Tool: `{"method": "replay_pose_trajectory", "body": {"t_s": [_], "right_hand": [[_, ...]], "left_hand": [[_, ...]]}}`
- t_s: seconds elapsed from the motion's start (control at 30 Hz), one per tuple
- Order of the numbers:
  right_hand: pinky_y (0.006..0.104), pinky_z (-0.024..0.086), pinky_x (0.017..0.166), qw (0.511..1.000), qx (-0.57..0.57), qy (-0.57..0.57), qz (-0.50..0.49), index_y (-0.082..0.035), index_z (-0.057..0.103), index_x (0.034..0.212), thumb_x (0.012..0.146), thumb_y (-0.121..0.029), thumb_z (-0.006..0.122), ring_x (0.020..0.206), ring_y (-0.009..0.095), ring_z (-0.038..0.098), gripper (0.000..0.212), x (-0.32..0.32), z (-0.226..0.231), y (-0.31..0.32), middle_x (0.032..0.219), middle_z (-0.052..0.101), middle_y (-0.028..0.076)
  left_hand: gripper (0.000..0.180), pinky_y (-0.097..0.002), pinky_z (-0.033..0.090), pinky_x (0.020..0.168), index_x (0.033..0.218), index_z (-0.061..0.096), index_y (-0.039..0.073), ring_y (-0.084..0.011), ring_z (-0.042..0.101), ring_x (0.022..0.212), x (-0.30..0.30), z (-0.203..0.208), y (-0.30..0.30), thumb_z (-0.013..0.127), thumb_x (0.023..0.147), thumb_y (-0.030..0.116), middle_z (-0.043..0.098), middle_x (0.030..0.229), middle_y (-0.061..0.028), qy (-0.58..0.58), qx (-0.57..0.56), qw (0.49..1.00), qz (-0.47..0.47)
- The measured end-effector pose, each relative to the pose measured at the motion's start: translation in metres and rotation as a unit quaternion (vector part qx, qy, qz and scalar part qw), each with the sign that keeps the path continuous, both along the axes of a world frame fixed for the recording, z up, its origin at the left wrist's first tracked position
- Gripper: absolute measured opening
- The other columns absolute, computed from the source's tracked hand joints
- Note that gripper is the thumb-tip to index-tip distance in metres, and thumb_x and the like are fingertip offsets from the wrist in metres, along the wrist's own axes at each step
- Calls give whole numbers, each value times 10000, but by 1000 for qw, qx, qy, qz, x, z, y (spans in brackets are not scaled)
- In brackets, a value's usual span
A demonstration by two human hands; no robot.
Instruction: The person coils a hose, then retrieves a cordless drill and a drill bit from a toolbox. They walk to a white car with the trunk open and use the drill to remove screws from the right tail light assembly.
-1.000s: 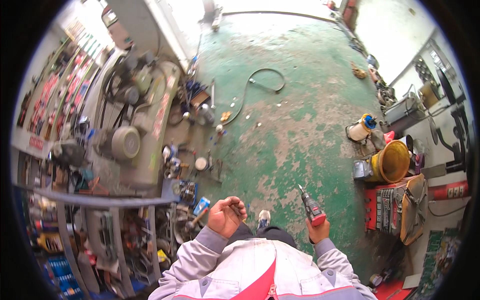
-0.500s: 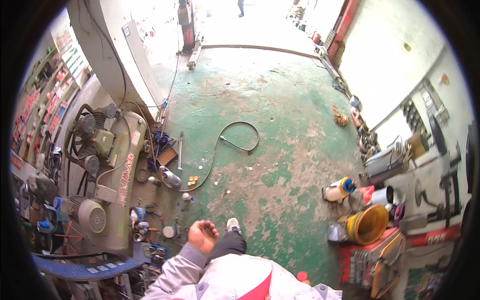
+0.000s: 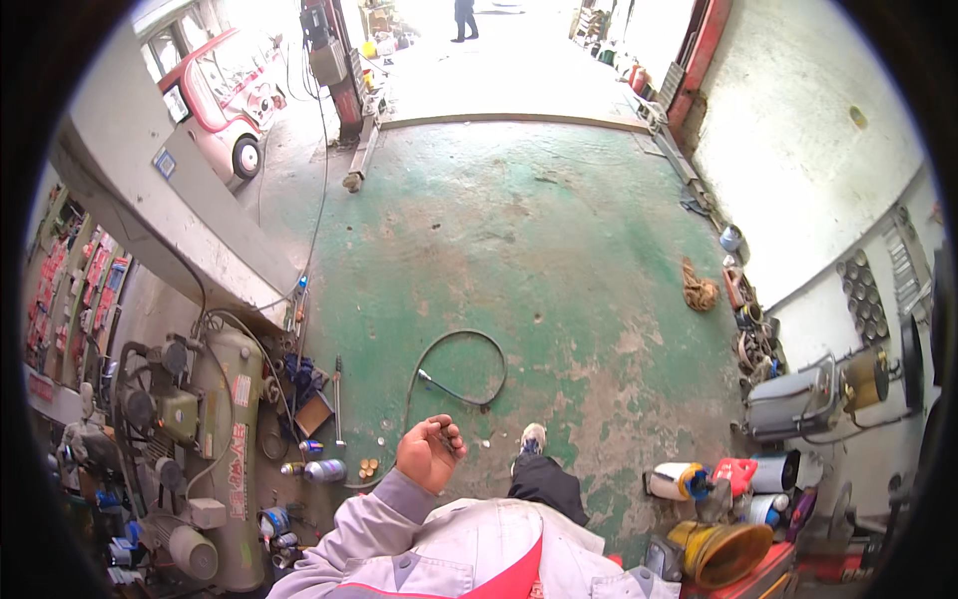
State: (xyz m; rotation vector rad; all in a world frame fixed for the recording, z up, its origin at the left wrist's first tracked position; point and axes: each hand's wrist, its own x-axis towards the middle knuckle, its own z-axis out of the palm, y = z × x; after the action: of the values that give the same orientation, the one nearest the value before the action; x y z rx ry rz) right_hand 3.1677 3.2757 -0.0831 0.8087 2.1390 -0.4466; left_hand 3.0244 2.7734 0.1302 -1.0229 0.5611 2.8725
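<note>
Wide floor (image 3: 559, 260) beyond left hand (image 3: 429, 459)

The worn green floor (image 3: 579, 250), its paint flaked to brown in patches, bears a looped dark hose (image 3: 505, 371), with a silver can (image 3: 326, 470), small tan rounds (image 3: 369, 466) and a long metal rod (image 3: 338, 399) to the left, and a crumpled brown rag (image 3: 699, 290) toward the right

A worn, patchy green floor (image 3: 619, 260) fills the centre of the frame. Upper left, a pink vehicle (image 3: 212, 120) stands outside; at top centre are a person's dark-trousered legs (image 3: 465, 20). Lower left, an air compressor (image 3: 236, 439) with a long olive tank. At right, a crumpled brown rag (image 3: 700, 290) lies on the floor; lower right, a yellow bucket (image 3: 704, 554) lies tipped near a red jug (image 3: 736, 474).
</note>
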Motion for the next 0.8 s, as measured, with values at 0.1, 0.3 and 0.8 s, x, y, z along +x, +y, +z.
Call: {"method": "replay_pose_trajectory", "body": {"t_s": [0.1, 0.3, 0.8], "right_hand": [[423, 577, 840, 996, 10, -13, 93, -44, 770, 999, 742, -319, 793, 973, 326, 738, 377, -140, 13, 5, 992, 754, 208], [430, 583, 756, 994, 4, 109, -10, 23, 737, 1003, 696, -227, 876, 831, 310, 747, 420, -508, 46, -45, 917, 751, 194], [396, 587, 746, 993, 32, 40, 108, -18, 756, 961, 669, -267, 857, 823, 269, 747, 397, -1017, 82, -276, 909, 763, 155]], "left_hand": [[201, -435, 514, 723, 1015, 654, 48, -276, 608, 755, -99, 22, -2, 485, 931, 118, 664, 853, -99, -15, -25, 999, 38], [216, -404, 530, 695, 1042, 674, 75, -270, 636, 786, -292, 46, -72, 484, 942, 103, 691, 883, -98, 69, -36, 992, 103], [231, -428, 562, 719, 1004, 663, 33, -312, 668, 804, -863, 61, -339, 463, 944, 131, 721, 913, -165, 124, 3, 985, 116]]}}
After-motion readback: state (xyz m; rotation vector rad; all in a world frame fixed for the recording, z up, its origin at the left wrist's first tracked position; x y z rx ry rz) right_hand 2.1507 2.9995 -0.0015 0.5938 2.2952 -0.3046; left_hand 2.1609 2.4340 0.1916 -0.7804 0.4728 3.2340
